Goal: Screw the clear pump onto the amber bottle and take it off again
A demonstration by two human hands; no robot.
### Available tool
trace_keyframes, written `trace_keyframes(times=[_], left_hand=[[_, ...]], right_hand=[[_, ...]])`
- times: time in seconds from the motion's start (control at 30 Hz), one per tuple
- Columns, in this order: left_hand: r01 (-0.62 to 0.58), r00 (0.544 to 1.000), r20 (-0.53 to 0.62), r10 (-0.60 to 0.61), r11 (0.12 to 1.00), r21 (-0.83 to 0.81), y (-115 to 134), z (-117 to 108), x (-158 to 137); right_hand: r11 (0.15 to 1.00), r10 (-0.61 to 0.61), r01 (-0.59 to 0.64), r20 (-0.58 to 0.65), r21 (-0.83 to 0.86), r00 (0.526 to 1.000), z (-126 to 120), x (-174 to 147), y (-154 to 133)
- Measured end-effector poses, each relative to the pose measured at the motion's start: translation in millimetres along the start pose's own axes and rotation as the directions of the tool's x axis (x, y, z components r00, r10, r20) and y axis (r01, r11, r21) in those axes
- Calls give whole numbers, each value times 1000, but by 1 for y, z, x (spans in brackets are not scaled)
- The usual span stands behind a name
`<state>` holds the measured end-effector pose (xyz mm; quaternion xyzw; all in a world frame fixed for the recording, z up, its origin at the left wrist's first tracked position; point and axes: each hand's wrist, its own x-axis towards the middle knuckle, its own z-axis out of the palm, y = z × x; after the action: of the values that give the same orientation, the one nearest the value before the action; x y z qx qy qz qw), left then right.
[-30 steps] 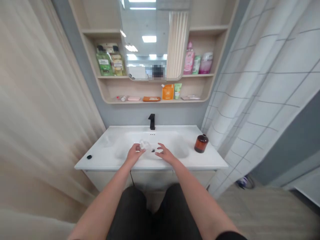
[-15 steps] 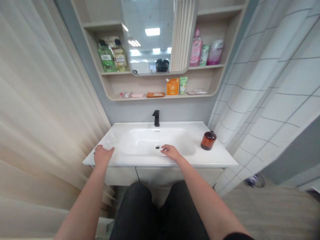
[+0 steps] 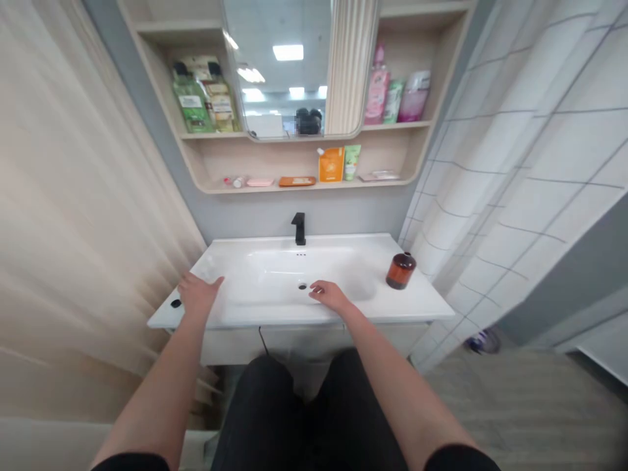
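Observation:
My left hand (image 3: 197, 294) is over the left end of the white sink counter (image 3: 230, 314), thumb spread away from the fingers, nothing seen in its grasp. Just beyond it lies a clear, crumpled-looking thing (image 3: 208, 265), too faint to name. Beside the wrist, a small round black piece (image 3: 175, 303) rests on the counter. My right hand (image 3: 330, 296) hovers above the basin near the drain (image 3: 302, 286). Its fingers are loosely bent, with no object visible in them. To the right stands an amber bottle (image 3: 400, 271) with a dark top.
A black faucet (image 3: 299, 229) rises behind the basin. Above, a mirror cabinet holds a green bottle (image 3: 191, 104), a pink bottle (image 3: 377, 91), an orange pouch (image 3: 331, 165) and several other toiletries. A beige curtain (image 3: 88, 196) hangs left; white tiled-pattern fabric (image 3: 515, 196) hangs right.
The view has shifted slightly, so the surroundings sit further left. The black piece by my left hand is now more exposed. My right hand stays near the drain.

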<state>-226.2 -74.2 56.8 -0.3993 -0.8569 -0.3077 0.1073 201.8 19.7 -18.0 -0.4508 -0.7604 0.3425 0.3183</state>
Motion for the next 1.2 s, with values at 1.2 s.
trace_keyframes(times=[1.2], left_hand=[[-158, 970, 191, 150, 987, 24, -74, 1, 5]], right_hand=[[995, -13, 9, -44, -95, 999, -6, -7, -10]])
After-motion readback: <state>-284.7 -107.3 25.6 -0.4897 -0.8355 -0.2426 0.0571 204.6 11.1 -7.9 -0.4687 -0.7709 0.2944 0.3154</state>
